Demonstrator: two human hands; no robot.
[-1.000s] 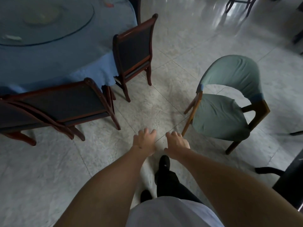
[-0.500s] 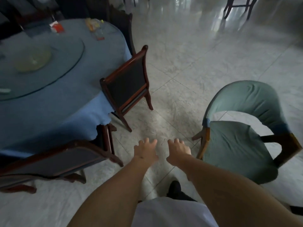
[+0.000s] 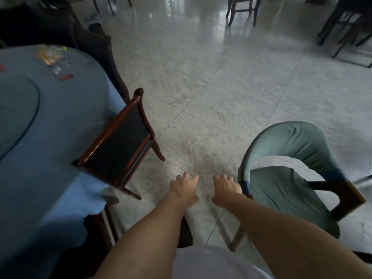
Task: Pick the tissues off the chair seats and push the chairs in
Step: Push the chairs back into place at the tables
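A dark wooden chair (image 3: 118, 150) with a black padded back stands pushed against the round table (image 3: 30, 141), which wears a blue cloth. To my right a green-covered armchair (image 3: 285, 184) stands out on the floor, away from the table, its seat bare. My left hand (image 3: 184, 188) and my right hand (image 3: 226, 188) reach forward side by side over the floor, fingers loosely spread, holding nothing. My right hand is just beside the armchair's front corner. No tissue is visible on either chair.
The table carries a glass turntable (image 3: 18, 119) and some small items (image 3: 50, 57) near its far edge. Another dark chair (image 3: 102, 55) stands behind the table. More chairs (image 3: 241, 9) and dark furniture (image 3: 346, 23) stand far across the pale tiled floor (image 3: 211, 87).
The view has swung forward and up: the nearest dark chair at lower left has left the frame, and the green armchair has come closer on my right. Both hands stay empty, held forward.
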